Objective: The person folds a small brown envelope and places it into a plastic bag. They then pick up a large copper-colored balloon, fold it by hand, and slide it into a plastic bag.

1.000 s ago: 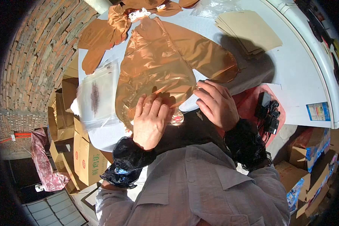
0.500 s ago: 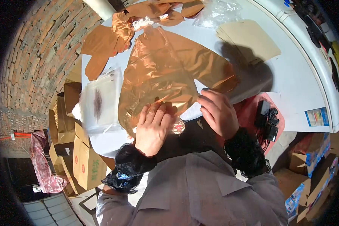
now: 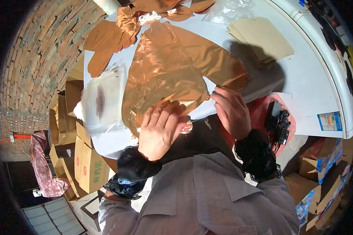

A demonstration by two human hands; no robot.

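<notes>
A large flat copper-coloured foil balloon (image 3: 161, 66) lies wrinkled on the white table. My left hand (image 3: 157, 133) rests palm down on its lower edge, fingers stretched out over the foil. Just right of that hand, a small round patterned piece (image 3: 187, 127) shows at the table's front edge; I cannot make out what it is. My right hand (image 3: 234, 113) is beside the foil's right edge, fingers loosely bent and pointing at it. Nothing shows between those fingers, though the thumb is partly hidden.
More copper foil pieces (image 3: 102, 41) lie at the back left with white string (image 3: 149, 17). Clear plastic bags (image 3: 104, 102) sit left, beige cards (image 3: 259, 37) at the back right. Black adapters and cables (image 3: 277, 125) lie on red plastic at right. Cardboard boxes (image 3: 88, 164) stand left.
My right hand has moved slightly right and up, its fingertips drawing away from the foil's edge. My left hand stays on the foil. The whole view has shifted a little.
</notes>
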